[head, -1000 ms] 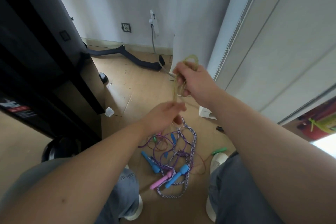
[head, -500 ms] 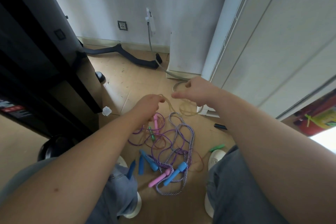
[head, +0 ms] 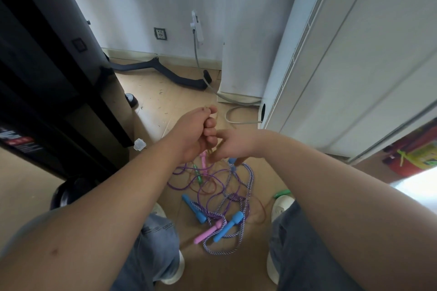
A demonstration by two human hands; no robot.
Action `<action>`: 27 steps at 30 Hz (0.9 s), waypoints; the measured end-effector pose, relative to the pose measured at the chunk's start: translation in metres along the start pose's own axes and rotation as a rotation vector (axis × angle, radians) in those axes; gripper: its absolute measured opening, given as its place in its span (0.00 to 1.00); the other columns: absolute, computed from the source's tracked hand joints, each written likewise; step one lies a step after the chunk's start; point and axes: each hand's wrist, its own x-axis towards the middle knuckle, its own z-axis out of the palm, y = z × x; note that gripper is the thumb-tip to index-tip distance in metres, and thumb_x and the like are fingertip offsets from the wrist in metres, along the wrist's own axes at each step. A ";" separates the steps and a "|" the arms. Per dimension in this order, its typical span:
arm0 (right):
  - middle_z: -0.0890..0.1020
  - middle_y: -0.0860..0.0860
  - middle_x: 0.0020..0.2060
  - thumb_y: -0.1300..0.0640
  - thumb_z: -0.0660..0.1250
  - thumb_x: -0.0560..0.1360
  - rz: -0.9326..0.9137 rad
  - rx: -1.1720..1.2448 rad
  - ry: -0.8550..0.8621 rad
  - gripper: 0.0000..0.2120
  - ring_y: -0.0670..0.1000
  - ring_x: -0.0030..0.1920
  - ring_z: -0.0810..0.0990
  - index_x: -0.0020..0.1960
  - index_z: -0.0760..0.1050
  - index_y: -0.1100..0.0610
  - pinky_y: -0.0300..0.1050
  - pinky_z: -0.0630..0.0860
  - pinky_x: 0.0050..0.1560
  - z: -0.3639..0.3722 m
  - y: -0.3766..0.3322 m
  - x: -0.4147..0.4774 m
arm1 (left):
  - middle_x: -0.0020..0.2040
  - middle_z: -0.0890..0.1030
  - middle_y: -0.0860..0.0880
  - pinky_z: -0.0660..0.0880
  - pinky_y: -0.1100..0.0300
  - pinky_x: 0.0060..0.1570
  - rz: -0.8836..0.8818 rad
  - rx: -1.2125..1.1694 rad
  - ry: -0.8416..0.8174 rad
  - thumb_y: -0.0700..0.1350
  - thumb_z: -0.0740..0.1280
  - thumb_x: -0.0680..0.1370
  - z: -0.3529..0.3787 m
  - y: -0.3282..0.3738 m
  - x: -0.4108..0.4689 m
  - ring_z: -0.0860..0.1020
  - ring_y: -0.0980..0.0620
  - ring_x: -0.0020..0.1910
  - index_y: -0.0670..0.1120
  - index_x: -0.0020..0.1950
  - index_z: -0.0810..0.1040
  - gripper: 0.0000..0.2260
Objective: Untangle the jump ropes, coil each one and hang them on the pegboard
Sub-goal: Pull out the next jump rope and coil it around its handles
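We found both hands raised close together above the wooden floor (head: 165, 106), fingertips touching. The left hand (head: 197, 132) was curled into a fist round a thin pale cord (head: 212, 151). The right hand (head: 234, 146) pinched the same cord just beneath that fist, so one rope was held by two hands. Most of its length was hidden by the fingers. Directly below them lay the tangle (head: 227, 196) between two white shoes (head: 281, 203). In it we counted three ropes for certain: one braided rope (head: 251, 177) in purple and white, one thin purple cord (head: 179, 188) and one fine reddish strand (head: 262, 208). We counted two light-blue handles (head: 228, 225), lying near each other at the near end of the heap. There were two pink handles (head: 209, 232), one beside the blue pair and one just under the hands. There were also two green handles (head: 199, 176), one inside the tangle and one well apart beside the right shoe. A small bluish piece under the right hand was too hidden for us to name. Farther back we noted one wall socket (head: 160, 33), one grey cable (head: 231, 120) and one black bar (head: 165, 72) on the floor.
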 end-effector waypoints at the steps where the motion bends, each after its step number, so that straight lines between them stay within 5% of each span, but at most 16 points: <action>1: 0.78 0.49 0.59 0.43 0.75 0.71 -0.001 -0.039 0.000 0.30 0.52 0.58 0.79 0.70 0.72 0.48 0.50 0.85 0.50 0.005 0.000 0.004 | 0.31 0.67 0.51 0.64 0.63 0.27 0.003 -0.016 -0.005 0.43 0.53 0.85 0.001 0.000 -0.001 0.63 0.56 0.27 0.47 0.53 0.71 0.08; 6: 0.86 0.52 0.48 0.44 0.63 0.79 -0.086 -0.103 0.009 0.15 0.53 0.48 0.83 0.49 0.83 0.54 0.52 0.81 0.51 0.006 0.002 0.014 | 0.38 0.78 0.45 0.76 0.54 0.39 0.129 0.023 0.118 0.43 0.53 0.86 0.001 0.006 -0.001 0.77 0.49 0.35 0.46 0.54 0.72 0.08; 9: 0.85 0.51 0.33 0.47 0.56 0.84 -0.067 0.157 0.060 0.18 0.50 0.36 0.83 0.45 0.76 0.57 0.51 0.79 0.47 -0.001 -0.001 0.010 | 0.53 0.83 0.44 0.76 0.48 0.56 0.138 0.291 0.153 0.51 0.55 0.85 -0.009 0.006 0.004 0.81 0.45 0.52 0.48 0.59 0.74 0.12; 12: 0.77 0.53 0.27 0.49 0.56 0.86 -0.123 0.533 0.164 0.17 0.55 0.31 0.78 0.46 0.72 0.59 0.59 0.81 0.47 -0.011 -0.005 0.007 | 0.48 0.82 0.46 0.75 0.49 0.56 -0.029 0.350 0.000 0.61 0.51 0.84 -0.009 -0.003 0.001 0.80 0.45 0.52 0.47 0.54 0.78 0.23; 14: 0.74 0.53 0.27 0.51 0.56 0.85 -0.164 0.683 0.228 0.15 0.54 0.30 0.75 0.47 0.72 0.59 0.52 0.78 0.39 -0.018 -0.009 0.005 | 0.44 0.84 0.46 0.75 0.51 0.52 -0.085 0.351 -0.090 0.65 0.50 0.82 -0.005 -0.015 0.000 0.81 0.43 0.51 0.45 0.48 0.78 0.27; 18: 0.78 0.55 0.29 0.53 0.57 0.85 -0.196 0.865 0.337 0.14 0.54 0.30 0.78 0.49 0.75 0.61 0.49 0.78 0.37 -0.027 -0.012 0.001 | 0.52 0.86 0.44 0.70 0.45 0.63 -0.129 0.545 -0.171 0.68 0.45 0.81 -0.008 -0.036 0.004 0.82 0.46 0.57 0.49 0.60 0.80 0.32; 23: 0.85 0.55 0.36 0.50 0.56 0.85 -0.113 0.819 0.533 0.17 0.55 0.40 0.84 0.54 0.76 0.61 0.49 0.81 0.40 -0.034 -0.007 0.002 | 0.41 0.81 0.47 0.76 0.46 0.57 -0.002 0.639 -0.209 0.48 0.57 0.85 -0.006 -0.035 -0.002 0.81 0.51 0.44 0.46 0.56 0.80 0.13; 27: 0.84 0.56 0.48 0.41 0.60 0.82 -0.002 0.792 0.363 0.20 0.55 0.43 0.84 0.55 0.76 0.58 0.54 0.84 0.51 -0.030 -0.005 0.000 | 0.35 0.72 0.48 0.76 0.48 0.47 -0.002 0.383 -0.119 0.43 0.54 0.86 0.001 -0.037 0.000 0.76 0.51 0.33 0.44 0.50 0.74 0.11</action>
